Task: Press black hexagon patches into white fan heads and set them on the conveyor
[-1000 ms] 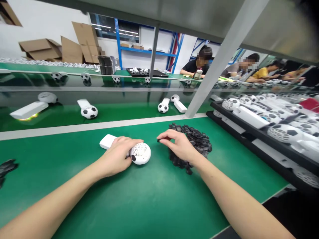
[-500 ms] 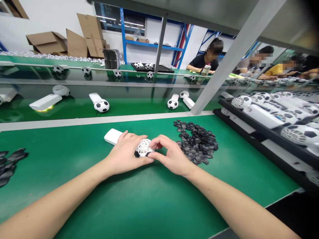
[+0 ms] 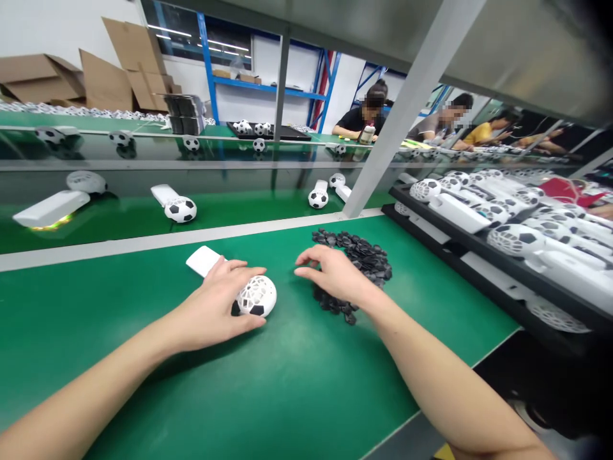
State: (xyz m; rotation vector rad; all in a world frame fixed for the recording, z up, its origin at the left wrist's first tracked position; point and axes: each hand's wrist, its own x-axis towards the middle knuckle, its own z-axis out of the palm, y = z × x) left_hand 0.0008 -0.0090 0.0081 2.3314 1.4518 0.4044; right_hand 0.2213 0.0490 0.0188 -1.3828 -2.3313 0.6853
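My left hand [image 3: 218, 305] is closed around the head of a white soccer-ball handheld fan [image 3: 262, 295], which lies on the green tabletop. Its head has an openwork white lattice and black patches, one of them near the bottom. Past my left fingers, the flat white handle [image 3: 203, 260] sticks out toward the back. Away from the fan, my right hand [image 3: 330, 271] hovers at the left side of a pile of small black pieces [image 3: 368, 255]. Its thumb and fingers are apart, and I see nothing between them.
Black trays [image 3: 445, 223] packed with similar fans are stacked on the right. Beyond the table's pale edge strip, more fans lie on a green conveyor [image 3: 249, 211]. A grey post [image 3: 383, 140] rises at the edge. People [image 3: 366, 118] sit across the line.
My right hand has left the fan's head and moved right to the pile of black pieces. My left hand still holds the fan, and the camera view has shifted right.
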